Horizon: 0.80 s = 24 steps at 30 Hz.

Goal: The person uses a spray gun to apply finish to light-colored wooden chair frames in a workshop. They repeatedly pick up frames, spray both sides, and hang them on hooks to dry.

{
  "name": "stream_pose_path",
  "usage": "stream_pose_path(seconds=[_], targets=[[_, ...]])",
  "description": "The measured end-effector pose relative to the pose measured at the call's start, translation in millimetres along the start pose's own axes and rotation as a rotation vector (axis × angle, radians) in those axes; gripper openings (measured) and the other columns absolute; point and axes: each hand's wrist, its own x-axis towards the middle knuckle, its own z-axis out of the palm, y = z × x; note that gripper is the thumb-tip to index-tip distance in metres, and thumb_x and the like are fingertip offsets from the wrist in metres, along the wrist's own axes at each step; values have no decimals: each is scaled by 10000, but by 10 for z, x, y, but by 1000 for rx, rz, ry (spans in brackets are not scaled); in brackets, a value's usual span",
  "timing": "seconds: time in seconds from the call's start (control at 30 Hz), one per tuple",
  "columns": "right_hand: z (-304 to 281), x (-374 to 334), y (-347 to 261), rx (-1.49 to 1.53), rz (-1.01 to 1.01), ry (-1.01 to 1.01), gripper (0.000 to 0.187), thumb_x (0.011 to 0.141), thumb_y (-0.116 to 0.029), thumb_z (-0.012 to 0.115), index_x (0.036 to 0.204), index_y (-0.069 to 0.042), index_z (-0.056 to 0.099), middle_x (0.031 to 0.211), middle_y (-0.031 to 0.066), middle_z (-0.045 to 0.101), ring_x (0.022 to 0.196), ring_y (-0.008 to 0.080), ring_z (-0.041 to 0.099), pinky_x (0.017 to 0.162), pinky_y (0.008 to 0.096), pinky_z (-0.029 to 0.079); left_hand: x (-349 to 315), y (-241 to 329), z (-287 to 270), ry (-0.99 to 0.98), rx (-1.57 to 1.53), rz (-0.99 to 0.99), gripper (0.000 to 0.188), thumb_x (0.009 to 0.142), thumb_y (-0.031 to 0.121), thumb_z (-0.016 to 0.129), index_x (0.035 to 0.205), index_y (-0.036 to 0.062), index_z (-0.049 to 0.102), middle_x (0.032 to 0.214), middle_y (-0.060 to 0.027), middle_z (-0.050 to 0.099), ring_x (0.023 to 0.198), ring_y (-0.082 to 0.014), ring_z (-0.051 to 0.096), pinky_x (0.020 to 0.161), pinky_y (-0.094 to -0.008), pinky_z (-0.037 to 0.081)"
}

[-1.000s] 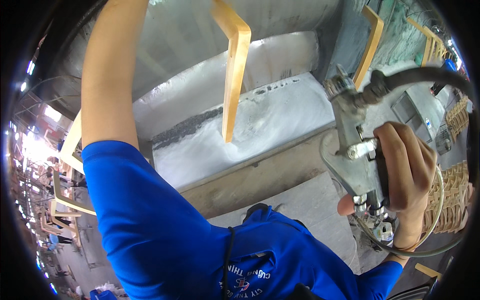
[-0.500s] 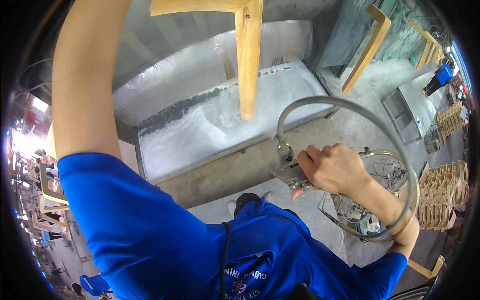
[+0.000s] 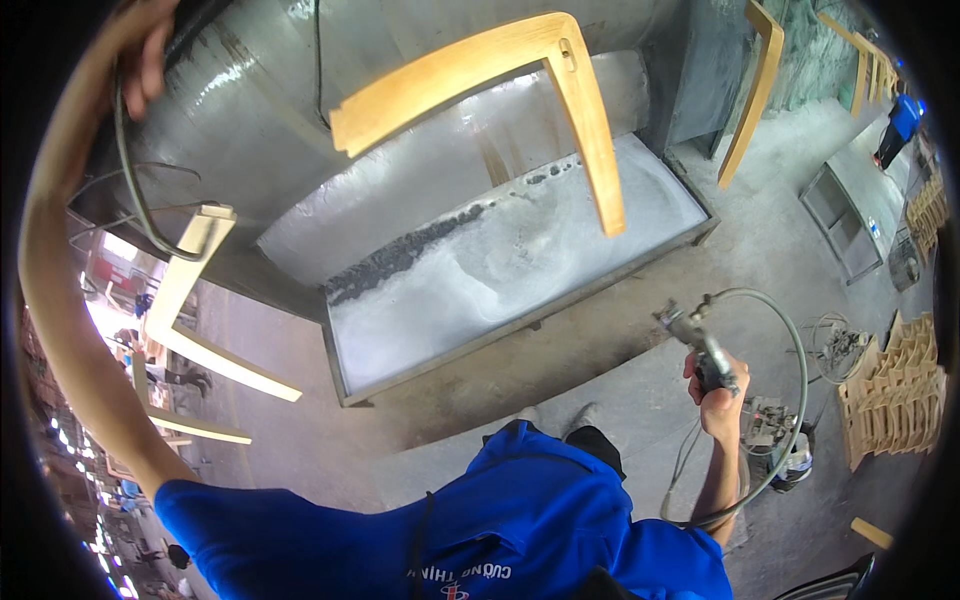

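My right hand (image 3: 722,405) is wrapped around the grip of a metal spray gun (image 3: 703,350), its nozzle pointing up and left. A grey hose (image 3: 797,340) loops from the gun down past my forearm. High at the far left, my raised left hand (image 3: 148,65) is beside a dark bent wire hook (image 3: 128,165); its fingers are blurred, and whether they grip the hook is unclear. Below that hook hangs a pale L-shaped wooden piece (image 3: 185,290). A yellowish L-shaped wooden piece (image 3: 450,80), slotted near its corner, hangs ahead of me, apart from both hands.
A metal trough (image 3: 520,338) holding whitish, foamy liquid stands ahead, backed by a curved metal wall (image 3: 270,130). Another wooden piece (image 3: 752,95) hangs to its right. Stacked wooden parts (image 3: 895,390) stand on the floor at right. A person in blue (image 3: 903,120) is farther off.
My right hand has moved right and turned the spray gun away from my body. My left hand has come into view. The hanging wooden piece ahead now shows its whole L shape.
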Motion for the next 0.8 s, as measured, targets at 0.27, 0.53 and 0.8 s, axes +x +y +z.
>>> stream_pose_path(seconds=[0.27, 0.53, 0.8], targets=[[1110, -96, 283, 498, 81, 447, 1171, 655, -1032, 359, 1112, 22, 583, 799, 63, 607, 440, 65, 391, 394, 235, 254, -511, -397, 929, -318, -933, 212, 308, 1078, 233, 468, 1238, -30, 491, 729, -227, 710, 536, -266, 718, 399, -296, 562], [1483, -511, 411, 474, 128, 450, 1150, 717, -987, 404, 1065, 82, 646, 782, 47, 626, 478, 74, 469, 420, 236, 334, -439, -86, 856, -15, -934, 507, 443, 1106, 213, 434, 1473, -32, 399, 698, -100, 581, 392, -123, 470, 318, -210, 383], [1331, -589, 273, 467, 62, 549, 1176, 663, -1026, 413, 1134, 36, 597, 834, 56, 628, 480, 58, 423, 412, 226, 266, -208, -173, 230, -237, -1004, 711, 472, 1118, 67, 332, 1547, -116, 263, 900, -97, 509, 517, -60, 442, 362, -165, 391]])
